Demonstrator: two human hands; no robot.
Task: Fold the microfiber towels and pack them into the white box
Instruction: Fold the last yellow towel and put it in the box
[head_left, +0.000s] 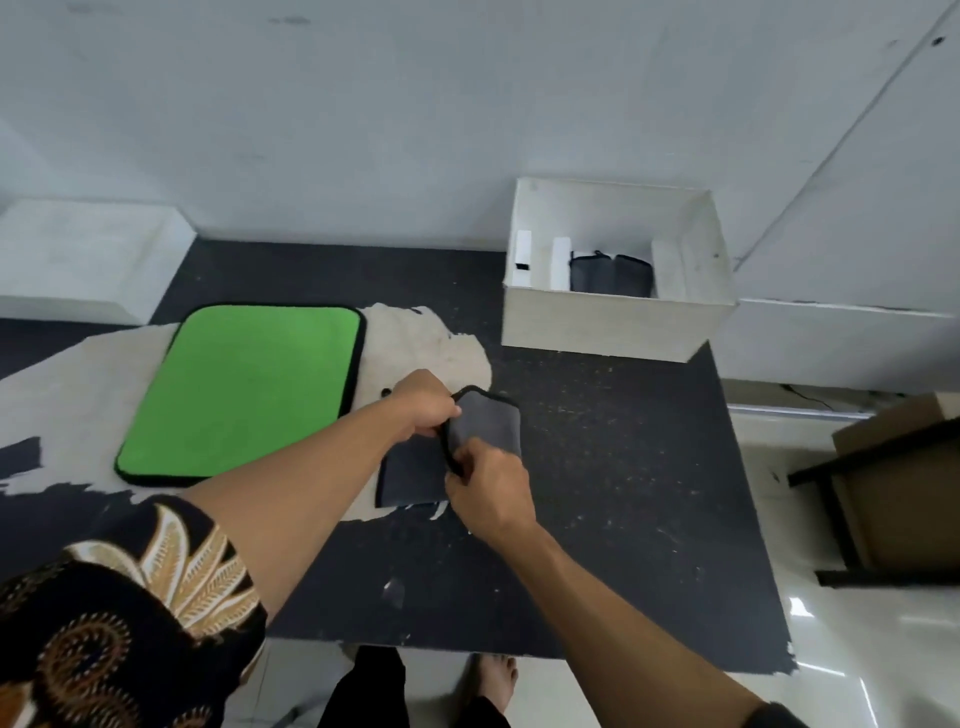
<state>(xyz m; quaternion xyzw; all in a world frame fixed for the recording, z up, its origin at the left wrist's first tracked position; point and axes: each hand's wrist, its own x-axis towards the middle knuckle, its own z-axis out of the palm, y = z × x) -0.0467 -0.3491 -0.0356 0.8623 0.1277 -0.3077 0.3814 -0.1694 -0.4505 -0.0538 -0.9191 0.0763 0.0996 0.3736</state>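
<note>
Currently your left hand (423, 404) and right hand (491, 486) each pinch the grey towel (485, 420), its lifted flap between them.

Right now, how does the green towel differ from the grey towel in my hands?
The green towel lies spread flat and untouched; the grey towel is partly folded over, gripped by the left hand and right hand. As they lie, the green towel covers more of the table than the grey towel. Both have black edging and rounded corners.
</note>
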